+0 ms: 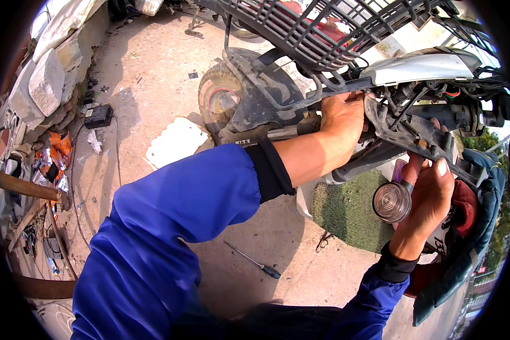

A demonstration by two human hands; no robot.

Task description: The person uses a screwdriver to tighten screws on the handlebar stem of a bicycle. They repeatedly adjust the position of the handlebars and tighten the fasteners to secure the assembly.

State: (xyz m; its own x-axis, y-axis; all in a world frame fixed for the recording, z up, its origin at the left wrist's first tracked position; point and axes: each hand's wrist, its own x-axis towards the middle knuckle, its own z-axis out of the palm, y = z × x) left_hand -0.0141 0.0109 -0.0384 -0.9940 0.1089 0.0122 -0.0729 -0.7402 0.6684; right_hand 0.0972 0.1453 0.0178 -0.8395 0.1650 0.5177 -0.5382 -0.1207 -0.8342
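A scooter's partly stripped front end fills the upper right. My left hand (343,116) reaches in beneath the white panel (419,69); its fingers are mostly hidden behind dark parts. Lower on the right, my right hand (428,195) is closed on a black plastic bracket (399,131), its thumb at the lower edge and a fingertip showing above. Next to that hand hangs a round clear-lensed turn signal lamp (392,202), its stem partly covered by the fingers.
A black wire basket (323,34) juts out above the front wheel (221,97). On the concrete lie a screwdriver (255,260) and a white board (175,143). Stone slabs (46,82) and litter line the left side. Green matting (351,209) covers the footboard.
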